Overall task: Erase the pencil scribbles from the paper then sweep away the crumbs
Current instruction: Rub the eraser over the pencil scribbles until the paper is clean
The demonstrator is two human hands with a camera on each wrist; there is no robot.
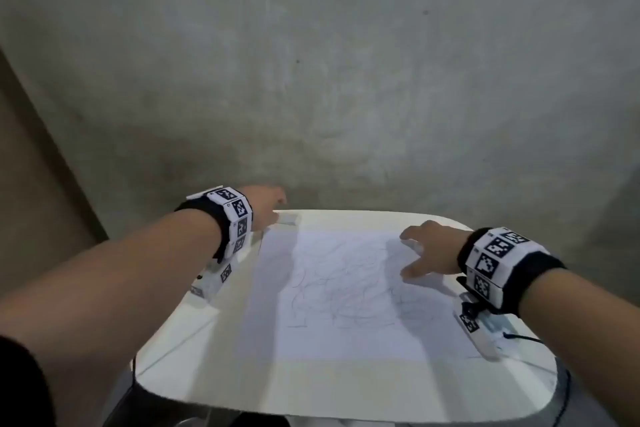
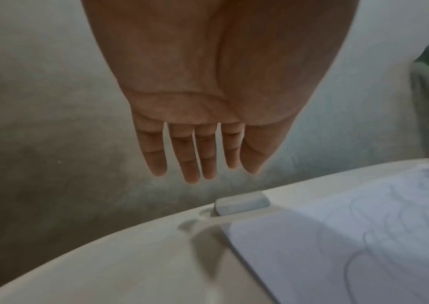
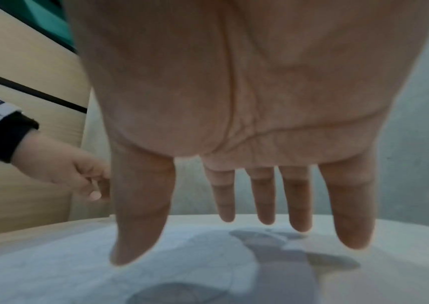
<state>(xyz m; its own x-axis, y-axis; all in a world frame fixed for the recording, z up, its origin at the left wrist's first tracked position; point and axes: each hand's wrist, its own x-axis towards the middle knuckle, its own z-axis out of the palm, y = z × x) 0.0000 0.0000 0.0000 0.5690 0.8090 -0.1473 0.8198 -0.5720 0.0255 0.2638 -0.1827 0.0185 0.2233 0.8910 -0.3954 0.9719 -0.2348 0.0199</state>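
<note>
Sheet of paper (image 1: 349,291) lying flat on the middle of the white table (image 1: 339,388), covered in thin looping pencil scribbles (image 1: 346,291) across most of its face. Far left corner of the sheet close to a small pale eraser (image 1: 289,218), itself resting on the table top right by the far edge, just beyond the paper and not touching any hand.

Left hand (image 1: 265,210) held in the air above and just left of the eraser, holding nothing; from the left wrist view, fingers (image 2: 182,156) straight, close together, pointing toward the far edge, clear of the table.

Right hand (image 1: 427,251) over the far right part of the paper, fingers spread and straight, holding nothing. From the right wrist view, fingertips (image 3: 351,236) low over the sheet with shadows right under them; contact with the paper impossible to tell.

Banded cuffs with black and white square markers on both wrists. Behind the table, a rough grey wall (image 1: 346,62); off to the left, a tan wooden panel (image 3: 26,82).
</note>
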